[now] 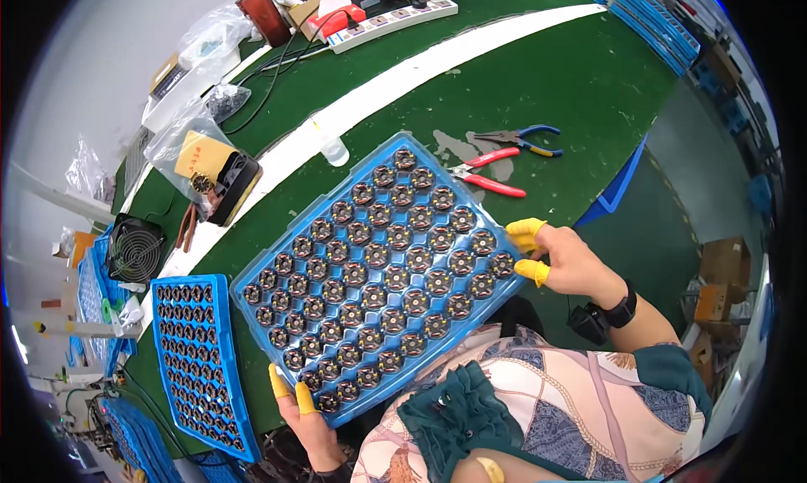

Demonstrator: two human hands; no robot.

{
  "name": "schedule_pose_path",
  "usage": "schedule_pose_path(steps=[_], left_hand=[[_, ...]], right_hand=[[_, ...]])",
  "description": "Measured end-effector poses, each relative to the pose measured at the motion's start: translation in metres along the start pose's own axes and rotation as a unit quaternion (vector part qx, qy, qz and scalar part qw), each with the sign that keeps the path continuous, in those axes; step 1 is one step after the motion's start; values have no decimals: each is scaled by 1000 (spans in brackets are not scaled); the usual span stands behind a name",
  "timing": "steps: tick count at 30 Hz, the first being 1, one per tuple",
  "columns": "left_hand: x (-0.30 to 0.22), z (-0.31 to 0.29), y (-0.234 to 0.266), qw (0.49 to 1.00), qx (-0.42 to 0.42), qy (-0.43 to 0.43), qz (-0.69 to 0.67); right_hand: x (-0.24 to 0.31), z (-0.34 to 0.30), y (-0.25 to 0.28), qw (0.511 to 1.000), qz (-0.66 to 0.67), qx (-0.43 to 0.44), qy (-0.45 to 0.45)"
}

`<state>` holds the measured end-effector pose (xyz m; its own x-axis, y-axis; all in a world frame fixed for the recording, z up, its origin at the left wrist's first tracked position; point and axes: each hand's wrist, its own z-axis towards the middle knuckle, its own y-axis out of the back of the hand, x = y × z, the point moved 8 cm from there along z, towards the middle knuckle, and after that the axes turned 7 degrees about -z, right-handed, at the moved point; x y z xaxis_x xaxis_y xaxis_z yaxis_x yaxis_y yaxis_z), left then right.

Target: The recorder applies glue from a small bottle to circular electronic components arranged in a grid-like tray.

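Note:
Between my two hands is a blue plastic tray (420, 362), tilted over the near edge of the green bench. Rows of small round wound motor cores (373, 295), dark with coppery parts, fill it. My left hand (309, 424) grips the lower left corner, with yellow finger cots on its fingertips. At the right corner, my right hand (563, 256) holds the rim, also in yellow finger cots. A second blue tray (234, 365), filled with similar cores, lies just left of the held one. Parts of both hands' fingers are hidden under the tray.
Red-handled cutters (496, 186) and blue-handled pliers (540, 131) lie beyond the tray. A small translucent bottle (334, 152) stands near the white strip. Farther back are a power strip (399, 19) and cables. A black fan (137, 248) is at left, stacked blue trays (656, 29) far right.

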<state>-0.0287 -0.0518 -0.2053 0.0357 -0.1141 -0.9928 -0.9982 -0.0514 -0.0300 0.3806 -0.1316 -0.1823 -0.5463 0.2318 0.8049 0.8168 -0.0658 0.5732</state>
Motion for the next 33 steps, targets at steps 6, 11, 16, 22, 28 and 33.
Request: schedule_pose_path(steps=[6, 11, 16, 22, 28, 33], left_hand=[[-7, 25, -42, 998, 43, 25, -34], [3, 49, -52, 991, 56, -53, 110], [-5, 44, -48, 965, 66, -95, 235], [-9, 57, -49, 946, 65, -106, 298], [-9, 80, -50, 982, 59, -126, 126], [-15, 81, -51, 943, 83, -180, 267]], right_hand=[[-15, 11, 23, 996, -24, -91, -14], [-25, 39, 34, 989, 8, -146, -24], [-25, 41, 44, 992, -5, -125, -30], [7, 78, 49, 998, -50, -30, -16], [-16, 81, 26, 960, -146, -227, 69], [-21, 90, 23, 974, -85, -205, 45]])
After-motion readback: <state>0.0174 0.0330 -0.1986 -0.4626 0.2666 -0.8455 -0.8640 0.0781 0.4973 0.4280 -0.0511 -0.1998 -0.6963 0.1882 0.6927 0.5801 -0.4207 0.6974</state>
